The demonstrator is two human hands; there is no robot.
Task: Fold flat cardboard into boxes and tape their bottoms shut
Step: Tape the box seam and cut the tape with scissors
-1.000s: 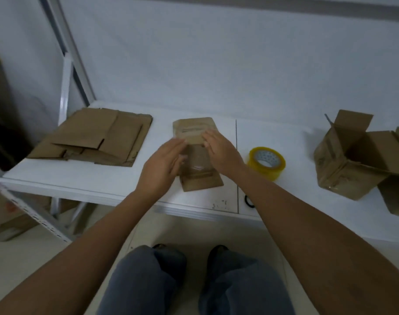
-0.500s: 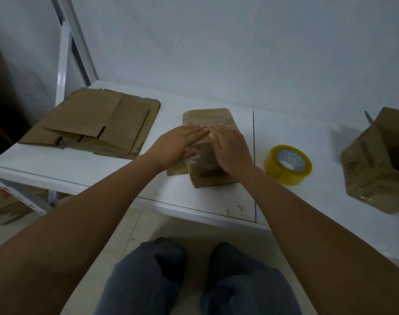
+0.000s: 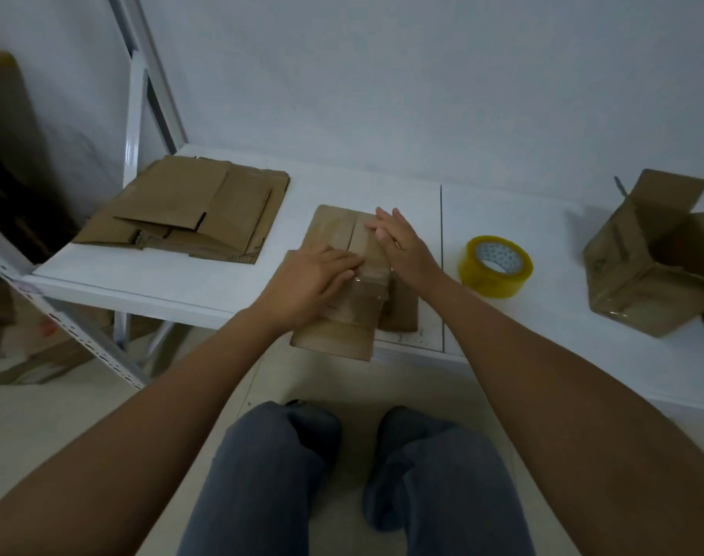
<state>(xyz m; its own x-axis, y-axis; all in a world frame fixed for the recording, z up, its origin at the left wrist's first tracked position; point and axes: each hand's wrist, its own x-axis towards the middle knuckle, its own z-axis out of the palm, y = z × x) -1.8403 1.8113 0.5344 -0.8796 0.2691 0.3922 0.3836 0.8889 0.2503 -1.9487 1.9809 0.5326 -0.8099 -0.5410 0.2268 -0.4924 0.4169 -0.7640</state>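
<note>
A small brown cardboard box [image 3: 334,333] stands bottom-up at the front edge of the white table [image 3: 262,282], with clear tape running along its closed flaps and down the near side. My left hand [image 3: 316,278] lies flat on the near part of the taped seam. My right hand [image 3: 398,242] presses with straight fingers on the far right part of the flaps. A yellow roll of tape [image 3: 494,266] sits on the table to the right of the box.
A stack of flat cardboard blanks [image 3: 189,212] lies at the left of the table. A folded box [image 3: 647,266] with open flaps rests at the right edge. A white metal rack post [image 3: 135,94] rises behind the blanks. My knees are below the table edge.
The box has come nearer the table's front edge. My left hand slid toward the near end of the seam, and my right hand moved to the far right of the flaps.
</note>
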